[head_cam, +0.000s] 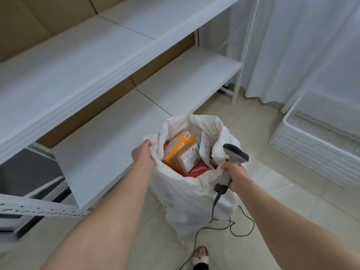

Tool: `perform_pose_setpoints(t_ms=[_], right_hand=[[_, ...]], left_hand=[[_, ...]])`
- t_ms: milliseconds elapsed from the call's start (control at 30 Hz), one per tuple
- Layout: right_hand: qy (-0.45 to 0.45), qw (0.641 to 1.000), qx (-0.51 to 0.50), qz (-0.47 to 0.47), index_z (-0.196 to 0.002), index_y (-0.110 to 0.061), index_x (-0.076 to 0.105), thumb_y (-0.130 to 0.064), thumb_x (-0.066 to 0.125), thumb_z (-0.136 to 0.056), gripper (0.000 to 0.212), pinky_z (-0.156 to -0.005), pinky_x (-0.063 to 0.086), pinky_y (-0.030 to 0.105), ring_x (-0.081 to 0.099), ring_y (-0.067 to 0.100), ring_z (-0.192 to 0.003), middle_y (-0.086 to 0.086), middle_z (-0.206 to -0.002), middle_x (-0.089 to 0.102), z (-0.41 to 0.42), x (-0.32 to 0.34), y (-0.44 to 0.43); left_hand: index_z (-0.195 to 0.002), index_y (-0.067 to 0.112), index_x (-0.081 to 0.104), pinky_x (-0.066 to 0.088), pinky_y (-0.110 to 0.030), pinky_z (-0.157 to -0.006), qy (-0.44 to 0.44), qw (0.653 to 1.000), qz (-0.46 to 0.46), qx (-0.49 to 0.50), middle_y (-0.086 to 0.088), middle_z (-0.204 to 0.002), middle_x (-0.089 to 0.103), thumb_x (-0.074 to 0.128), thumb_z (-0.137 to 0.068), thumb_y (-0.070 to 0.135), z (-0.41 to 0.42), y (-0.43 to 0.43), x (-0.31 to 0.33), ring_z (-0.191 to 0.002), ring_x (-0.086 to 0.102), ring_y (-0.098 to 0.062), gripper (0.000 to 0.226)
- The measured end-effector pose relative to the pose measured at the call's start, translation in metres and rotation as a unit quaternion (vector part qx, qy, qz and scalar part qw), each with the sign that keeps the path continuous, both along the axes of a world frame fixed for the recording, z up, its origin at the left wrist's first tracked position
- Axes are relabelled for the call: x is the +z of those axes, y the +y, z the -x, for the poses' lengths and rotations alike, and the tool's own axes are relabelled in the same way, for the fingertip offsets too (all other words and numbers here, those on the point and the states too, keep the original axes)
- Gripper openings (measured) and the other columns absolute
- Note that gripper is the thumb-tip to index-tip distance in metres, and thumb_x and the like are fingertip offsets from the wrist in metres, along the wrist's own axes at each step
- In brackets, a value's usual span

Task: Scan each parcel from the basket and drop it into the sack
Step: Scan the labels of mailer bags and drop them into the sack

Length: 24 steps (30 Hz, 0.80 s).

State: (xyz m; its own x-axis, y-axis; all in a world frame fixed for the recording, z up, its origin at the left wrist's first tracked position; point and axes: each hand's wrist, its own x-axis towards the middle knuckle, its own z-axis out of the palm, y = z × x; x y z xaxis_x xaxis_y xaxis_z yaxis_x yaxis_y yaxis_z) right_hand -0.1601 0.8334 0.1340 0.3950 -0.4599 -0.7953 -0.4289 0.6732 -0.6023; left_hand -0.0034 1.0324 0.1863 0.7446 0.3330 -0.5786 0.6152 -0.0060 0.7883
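Observation:
A white sack [192,201] stands open on the tiled floor in the middle of the view. Inside it lie an orange box [178,146], a brown cardboard parcel [187,158] with a white label, and something red [196,170] beneath them. My left hand [143,152] grips the sack's left rim. My right hand [234,178] holds a grey barcode scanner [232,160] by its handle and also pinches the sack's right rim. The scanner's head points over the sack's mouth. A white plastic basket [303,145] sits on the floor at the right.
White metal shelving [136,55] runs along the left and back, with brown cardboard behind it. The scanner's cable [239,228] loops on the floor beside the sack. My foot in a sandal [201,258] is near the bottom edge. White curtains [311,45] hang at the right.

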Motion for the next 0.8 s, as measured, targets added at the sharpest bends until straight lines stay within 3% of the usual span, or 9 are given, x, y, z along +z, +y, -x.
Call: perform_pose_setpoints(t_ms=[67, 167, 267, 400, 467, 533, 633, 700, 800], right_hand=[[-0.009, 1.000, -0.026, 0.000, -0.080, -0.008, 0.050, 0.010, 0.056, -0.083, 0.019, -0.063, 0.047, 0.034, 0.054, 0.022, -0.067, 0.010, -0.079, 0.054, 0.002, 0.012, 0.000], [-0.010, 0.999, -0.012, 0.045, -0.078, -0.008, 0.048, 0.007, 0.058, -0.083, 0.018, -0.067, 0.048, 0.037, 0.052, 0.021, -0.062, 0.009, -0.075, 0.052, -0.006, 0.034, -0.003], [-0.035, 0.997, 0.011, 0.065, -0.077, -0.010, 0.049, 0.003, 0.060, -0.084, 0.019, -0.077, 0.052, 0.040, 0.053, 0.022, -0.064, 0.008, -0.072, 0.053, -0.020, 0.059, 0.000], [-0.036, 0.998, 0.031, 0.049, -0.082, -0.011, 0.053, 0.002, 0.062, -0.082, 0.015, -0.085, 0.053, 0.045, 0.054, 0.025, -0.069, 0.009, -0.074, 0.054, -0.018, 0.053, 0.004], [-0.047, 0.998, 0.031, 0.018, -0.091, -0.008, 0.056, 0.002, 0.062, -0.082, 0.014, -0.087, 0.055, 0.049, 0.056, 0.026, -0.070, 0.011, -0.076, 0.056, -0.013, 0.044, 0.005], [-0.066, 0.997, 0.043, 0.006, -0.092, -0.009, 0.057, 0.003, 0.062, -0.084, 0.015, -0.078, 0.058, 0.044, 0.056, 0.025, -0.067, 0.011, -0.076, 0.056, -0.013, 0.042, 0.005], [-0.067, 0.995, 0.077, 0.024, -0.092, -0.007, 0.056, 0.004, 0.060, -0.085, 0.014, -0.060, 0.050, 0.035, 0.051, 0.021, -0.058, 0.011, -0.071, 0.052, -0.022, 0.045, 0.004], [-0.036, 0.994, 0.098, 0.030, -0.093, -0.004, 0.056, 0.004, 0.061, -0.085, 0.013, -0.059, 0.049, 0.035, 0.050, 0.022, -0.057, 0.012, -0.069, 0.051, -0.030, 0.045, 0.002], [-0.020, 0.995, 0.097, 0.012, -0.090, -0.003, 0.054, 0.004, 0.061, -0.085, 0.011, -0.059, 0.053, 0.037, 0.050, 0.023, -0.053, 0.013, -0.067, 0.051, -0.041, 0.046, -0.010]], left_hand=[[-0.076, 0.004, 0.045, 0.040, -0.033, -0.069, -0.053, 0.997, -0.048, -0.008, -0.008, -0.074, 0.048, 0.059, -0.079, 0.009, 0.004, -0.004, 0.017, -0.074, 0.047, -0.029, 0.015], [-0.089, 0.007, 0.052, 0.038, -0.029, -0.070, -0.121, 0.988, -0.094, -0.030, -0.007, -0.084, 0.051, 0.050, -0.083, 0.003, 0.002, -0.011, 0.042, -0.080, 0.047, -0.025, 0.007], [-0.119, 0.014, 0.062, 0.047, -0.030, -0.088, -0.148, 0.985, -0.091, 0.014, -0.002, -0.110, 0.061, 0.048, -0.092, 0.007, 0.000, -0.017, 0.061, -0.099, 0.057, -0.024, 0.031], [-0.139, 0.018, 0.048, 0.041, -0.035, -0.106, -0.100, 0.982, -0.158, 0.019, -0.004, -0.141, 0.050, 0.044, -0.094, 0.007, 0.015, -0.005, 0.039, -0.127, 0.049, -0.030, 0.046], [-0.139, 0.021, 0.049, 0.040, -0.035, -0.105, -0.091, 0.974, -0.205, 0.010, -0.003, -0.142, 0.048, 0.041, -0.094, 0.005, 0.015, 0.007, 0.029, -0.127, 0.049, -0.031, 0.048], [-0.139, 0.023, 0.049, 0.043, -0.039, -0.099, -0.094, 0.960, -0.262, -0.033, -0.006, -0.139, 0.047, 0.038, -0.094, 0.006, 0.009, 0.012, 0.027, -0.120, 0.053, -0.035, 0.049], [-0.148, 0.026, 0.028, 0.044, -0.044, -0.094, -0.044, 0.886, -0.402, -0.228, -0.014, -0.141, 0.037, 0.037, -0.098, 0.013, 0.007, 0.005, 0.030, -0.117, 0.051, -0.039, 0.053], [-0.151, 0.032, 0.010, 0.044, -0.041, -0.093, 0.002, 0.814, -0.468, -0.343, -0.016, -0.149, 0.028, 0.034, -0.101, 0.020, 0.009, 0.003, 0.028, -0.124, 0.047, -0.036, 0.058], [-0.152, 0.034, -0.003, 0.046, -0.034, -0.083, 0.052, 0.733, -0.529, -0.424, -0.016, -0.154, 0.016, 0.033, -0.101, 0.021, -0.001, 0.009, 0.019, -0.125, 0.048, -0.032, 0.064]])
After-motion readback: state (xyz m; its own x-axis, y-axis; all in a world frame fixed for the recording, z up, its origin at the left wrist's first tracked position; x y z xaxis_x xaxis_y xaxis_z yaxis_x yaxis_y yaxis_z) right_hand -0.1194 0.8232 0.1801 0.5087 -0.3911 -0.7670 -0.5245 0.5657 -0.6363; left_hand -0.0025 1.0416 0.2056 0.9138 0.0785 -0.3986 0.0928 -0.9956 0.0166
